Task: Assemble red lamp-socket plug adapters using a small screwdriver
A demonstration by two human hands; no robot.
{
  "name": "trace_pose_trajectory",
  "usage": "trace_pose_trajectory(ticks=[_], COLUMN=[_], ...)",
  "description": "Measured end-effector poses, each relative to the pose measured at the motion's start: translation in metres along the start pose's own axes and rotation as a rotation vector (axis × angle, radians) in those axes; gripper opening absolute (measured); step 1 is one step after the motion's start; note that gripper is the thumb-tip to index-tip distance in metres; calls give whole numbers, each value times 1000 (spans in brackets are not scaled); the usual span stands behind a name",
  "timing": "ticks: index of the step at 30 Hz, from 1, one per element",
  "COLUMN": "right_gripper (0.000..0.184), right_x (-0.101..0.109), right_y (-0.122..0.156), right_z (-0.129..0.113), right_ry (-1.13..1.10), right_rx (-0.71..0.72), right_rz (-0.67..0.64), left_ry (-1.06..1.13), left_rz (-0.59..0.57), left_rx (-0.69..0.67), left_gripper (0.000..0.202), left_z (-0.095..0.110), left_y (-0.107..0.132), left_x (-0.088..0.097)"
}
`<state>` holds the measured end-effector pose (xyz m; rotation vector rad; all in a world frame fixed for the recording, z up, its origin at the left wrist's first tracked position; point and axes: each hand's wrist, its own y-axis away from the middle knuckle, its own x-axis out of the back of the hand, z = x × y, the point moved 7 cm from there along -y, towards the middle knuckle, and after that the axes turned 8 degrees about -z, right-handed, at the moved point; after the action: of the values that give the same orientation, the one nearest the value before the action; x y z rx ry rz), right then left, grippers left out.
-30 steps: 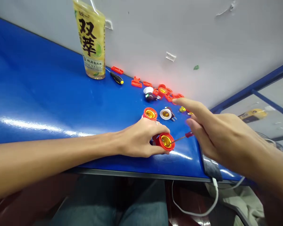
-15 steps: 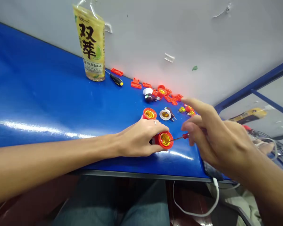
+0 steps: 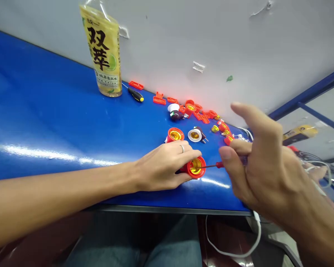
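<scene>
My left hand [image 3: 169, 163] is closed around a red lamp socket [image 3: 200, 172] lying on its side, its brass-coloured threaded mouth facing right. A thin screwdriver [image 3: 218, 164] with a red handle end points left, its shaft reaching into that mouth. My right hand [image 3: 261, 159] grips the handle between thumb and curled fingers, with the index finger lifted. Just behind my left hand stands another red lamp socket [image 3: 174, 134], partly covered by the knuckles. A white-rimmed lamp socket with plug pins [image 3: 195, 135] lies a little farther right. The screwdriver's tip is hidden inside the socket.
Along the wall are red plastic parts [image 3: 159, 99], another white-rimmed socket [image 3: 173, 108], brass threaded shells [image 3: 215, 129] and a black-and-yellow screwdriver [image 3: 136, 95]. A drink bottle [image 3: 105, 59] stands at the back left. A white cable [image 3: 239, 255] hangs below the table edge. Another person's hand [image 3: 317, 173] shows at right.
My right hand has turned about the screwdriver, its index finger swinging up and away, and has shifted slightly right. My left hand keeps its hold on the socket. The view has shifted slightly.
</scene>
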<state>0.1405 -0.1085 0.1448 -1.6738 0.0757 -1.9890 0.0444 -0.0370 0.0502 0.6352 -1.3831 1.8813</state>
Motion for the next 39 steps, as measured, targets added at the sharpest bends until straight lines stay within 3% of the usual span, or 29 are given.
trace_pose_trajectory(ticks=[2, 6, 10, 15, 21, 29, 34, 39], right_gripper=[53, 67, 61, 37, 40, 29, 41, 28], right_x=[4, 2, 1, 3, -1, -3, -2, -3], right_y=[1, 6, 11, 15, 17, 7, 10, 5], right_z=[-2, -2, -3, 3, 1, 7, 0, 0], right_ry=[169, -18, -118, 26, -85, 109, 30, 178], right_rx=[12, 85, 76, -38, 62, 18, 115, 82], right_rz=[7, -145, -214, -117, -135, -132, -152, -117], left_ry=[-25, -35, -42, -49, -51, -29, -10, -10], left_rz=[15, 33, 53, 56, 35, -4, -10, -1], left_rx=[-6, 2, -4, 1, 48, 76, 98, 74], left_gripper=[23, 27, 27, 26, 29, 30, 28, 31], left_z=[1, 1, 2, 1, -4, -5, -5, -5], left_y=[0, 0, 1, 1, 1, 0, -1, 0], left_x=[2, 4, 5, 5, 3, 0, -1, 0])
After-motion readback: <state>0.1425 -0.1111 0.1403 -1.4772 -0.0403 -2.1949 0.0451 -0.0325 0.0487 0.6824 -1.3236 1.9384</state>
